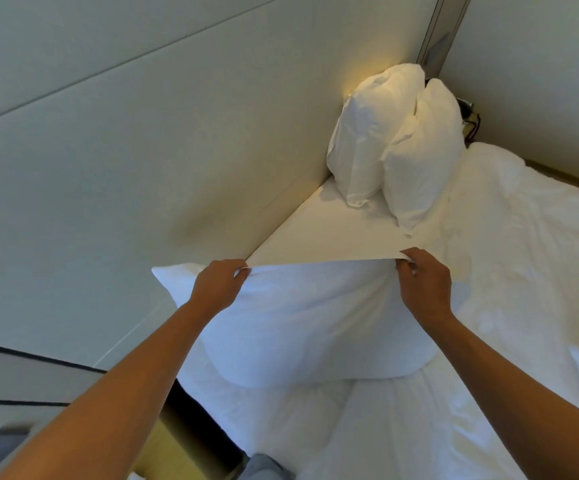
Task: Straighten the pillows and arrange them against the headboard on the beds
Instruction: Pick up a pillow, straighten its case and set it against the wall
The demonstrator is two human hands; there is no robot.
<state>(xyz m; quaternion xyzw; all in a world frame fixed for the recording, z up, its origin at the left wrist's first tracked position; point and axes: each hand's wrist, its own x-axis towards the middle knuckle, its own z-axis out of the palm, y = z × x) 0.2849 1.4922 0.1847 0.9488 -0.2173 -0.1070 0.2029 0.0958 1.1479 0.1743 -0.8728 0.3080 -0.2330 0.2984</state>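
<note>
A white pillow [308, 323] lies on the bed in front of me, near the padded headboard [142, 150]. My left hand [220, 284] pinches the top edge of its case on the left. My right hand [423, 282] pinches the same edge on the right, and the cloth is stretched taut between them. Farther along the bed, two more white pillows stand upright: one [371, 133] leans on the headboard, the other [423, 154] leans against the first.
A rumpled white duvet [523, 271] covers the right side of the bed. A bare strip of white sheet [322, 233] runs along the headboard between the pillows. A dark cable [471, 123] shows in the far corner. A bedside surface [14, 382] lies lower left.
</note>
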